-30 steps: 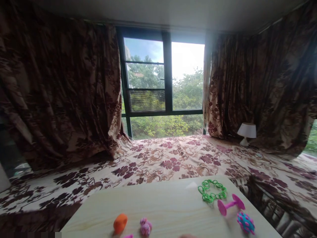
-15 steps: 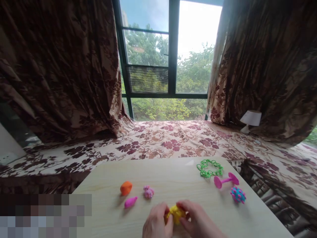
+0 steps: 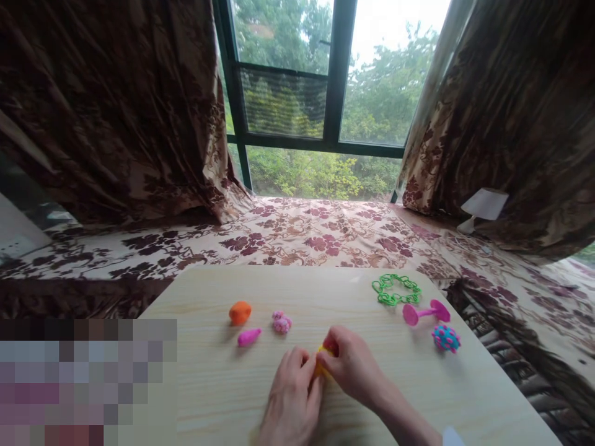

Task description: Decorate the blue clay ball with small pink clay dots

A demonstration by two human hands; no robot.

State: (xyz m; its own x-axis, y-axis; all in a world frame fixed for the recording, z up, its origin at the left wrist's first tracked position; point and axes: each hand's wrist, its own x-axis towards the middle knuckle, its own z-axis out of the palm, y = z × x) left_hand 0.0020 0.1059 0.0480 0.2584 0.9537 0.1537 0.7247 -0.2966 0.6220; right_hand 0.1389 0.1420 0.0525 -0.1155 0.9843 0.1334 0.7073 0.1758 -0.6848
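Both my hands meet at the near middle of a pale wooden table (image 3: 209,396). My left hand (image 3: 290,399) and my right hand (image 3: 356,368) are closed round a small yellow toy (image 3: 321,361), which shows only as a sliver between the fingers. Just beyond the hands lie an orange toy (image 3: 240,312), a pink teardrop-shaped piece (image 3: 249,336) and a small pink knobbly toy (image 3: 281,322).
To the right on the table lie a green chain of rings (image 3: 395,290), a pink dumbbell-shaped toy (image 3: 426,311) and a blue ball with pink spikes (image 3: 445,337). Behind is a flower-patterned bed, dark curtains, a window and a white lamp (image 3: 483,205).
The view has tipped down from the window to the table. My hands came into view holding the yellow toy, and have closed tighter over it, hiding most of it.
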